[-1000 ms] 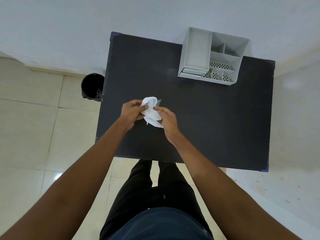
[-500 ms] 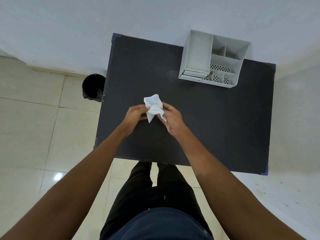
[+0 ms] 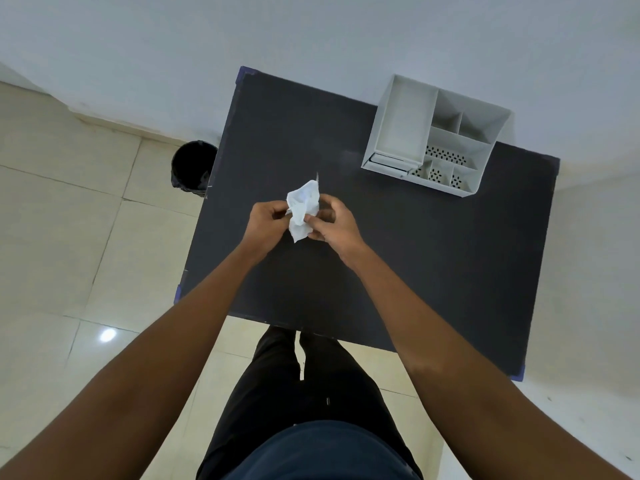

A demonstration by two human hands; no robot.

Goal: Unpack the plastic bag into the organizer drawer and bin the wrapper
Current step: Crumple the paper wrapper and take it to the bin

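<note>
A crumpled white plastic bag [image 3: 303,211] is held above the middle of the dark table [image 3: 433,265]. My left hand [image 3: 268,221] pinches its left side and my right hand [image 3: 334,225] grips its right side. A thin clear strip sticks up from the bag's top. What the bag holds is hidden. The white desk organizer [image 3: 438,135] stands at the table's far right corner, with a small shut drawer [image 3: 389,164] at its front left. A black bin [image 3: 194,168] stands on the floor by the table's left edge.
A white wall runs behind the table. Pale floor tiles [image 3: 69,237] lie to the left. My legs in dark trousers stand at the table's near edge. The organizer has several open compartments, some with perforated bottoms.
Both hands have kept hold of the bag and worked it between the fingers. The bag now stands more upright, with its top pointing away from me.
</note>
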